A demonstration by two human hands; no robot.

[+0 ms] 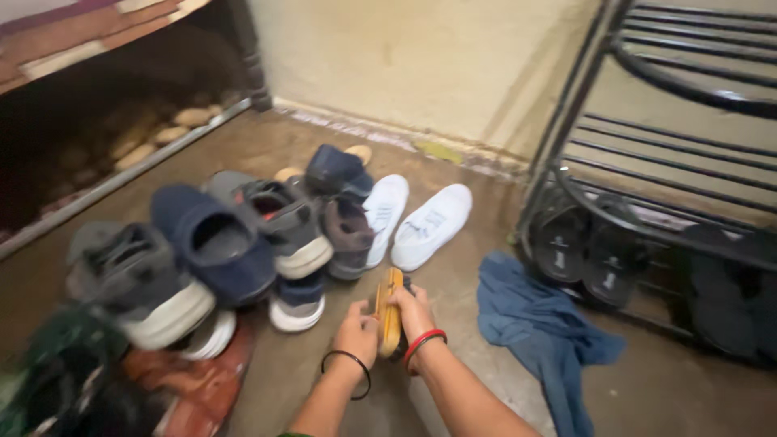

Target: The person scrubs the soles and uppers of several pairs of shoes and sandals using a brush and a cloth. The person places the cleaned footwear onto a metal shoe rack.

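A head-worn camera looked down at a bare concrete floor point(453, 283) in a dim room; at far left, a dark green shoe point(61, 348) and a reddish-brown leather shoe point(202, 380) lay at the edge of a loose heap; beside them sat a grey sneaker with a white sole point(137, 283), a navy slip-on point(214, 243) tilted on top of its neighbours, and more dark trainers behind; a pair of white sneakers point(417, 218) lay side by side just past the heap, toes toward the camera; at the bottom centre, the left hand point(356, 333), with a black band on the wrist, touched the near end of a wooden-backed shoe brush point(391, 311), its fingers curled narrow against it; the right hand point(414, 314), wearing red bangles, was closed around the brush's far side, so both hands held it upright on edge above the floor, near the white pair; the bristles were hidden; to the right, a crumpled blue cloth point(538, 332) lay on the floor; further right stood a black metal shoe rack point(615, 105) with black sandals point(587, 255) on its lowest shelf; the heap looked unstable, so a nudge could tip the navy slip-on off; the two-handed hold on the narrow brush looked light, and it could slip onto the concrete.
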